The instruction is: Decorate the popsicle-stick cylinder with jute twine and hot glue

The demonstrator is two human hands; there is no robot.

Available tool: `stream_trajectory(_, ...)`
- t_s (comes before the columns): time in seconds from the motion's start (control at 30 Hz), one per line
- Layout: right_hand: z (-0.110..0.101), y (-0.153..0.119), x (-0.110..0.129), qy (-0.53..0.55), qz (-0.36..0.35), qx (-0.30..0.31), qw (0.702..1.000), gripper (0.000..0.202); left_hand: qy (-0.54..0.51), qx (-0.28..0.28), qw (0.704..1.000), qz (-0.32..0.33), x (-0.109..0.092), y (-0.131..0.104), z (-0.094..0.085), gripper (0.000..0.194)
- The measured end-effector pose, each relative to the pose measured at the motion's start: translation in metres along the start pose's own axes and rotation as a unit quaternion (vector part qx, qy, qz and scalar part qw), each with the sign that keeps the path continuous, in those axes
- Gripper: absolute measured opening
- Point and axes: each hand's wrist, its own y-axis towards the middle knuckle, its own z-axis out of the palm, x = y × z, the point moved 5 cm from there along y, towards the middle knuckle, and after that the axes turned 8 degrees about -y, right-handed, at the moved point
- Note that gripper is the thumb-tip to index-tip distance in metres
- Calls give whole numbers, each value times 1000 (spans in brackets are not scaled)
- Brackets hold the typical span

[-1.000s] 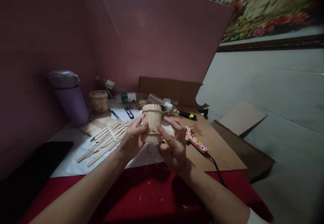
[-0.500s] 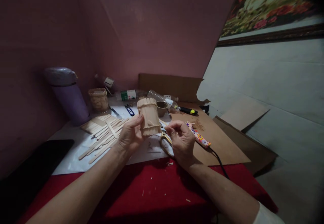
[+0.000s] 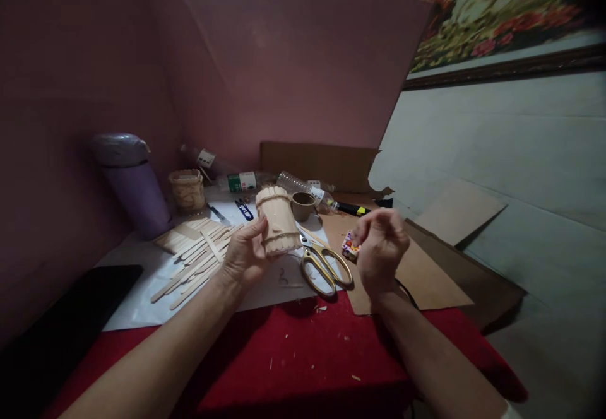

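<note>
My left hand (image 3: 247, 252) is closed around a small cup made of wooden craft sticks (image 3: 278, 220), with twine bands near its top and bottom. It is held tilted above the white sheet. My right hand (image 3: 384, 245) is raised to the right, apart from the cup, its fingers curled together; whatever they may pinch is too small to make out. Behind that hand lies a flower-patterned tool (image 3: 351, 247) with a black cord, partly hidden. Gold-handled scissors (image 3: 326, 267) rest between the two hands, their blades partly behind the cup.
Loose craft sticks (image 3: 201, 261) are spread at left, near a second stick cup (image 3: 187, 190) and a purple bottle (image 3: 137, 195). Behind stand a small bowl (image 3: 303, 203), plastic bottles (image 3: 296, 182) and a black-yellow cutter (image 3: 353, 209). Cardboard (image 3: 426, 274) covers the right side.
My right hand has moved away from the cup, up and to the right, uncovering the scissors and covering most of the flower-patterned tool. My left hand still holds the cup in nearly the same place.
</note>
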Motion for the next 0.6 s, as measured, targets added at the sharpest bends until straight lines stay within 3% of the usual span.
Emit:
stream_trajectory(0.1,18,-17,9,-93,-71,137,984,30,-4,16,1000,2,1,-1,3,50)
stream_trajectory(0.23,33,-34,23,-142,-178,241,944,9,26,47,999,6,4,-4,9,47)
stream_trajectory(0.37,38,-40,27,-156,-220,290,918,12,73,53,996,23,6,-7,12,40)
stream_trajectory(0.6,39,-44,28,-188,-249,306,899,13,99,51,993,35,8,-8,14,46)
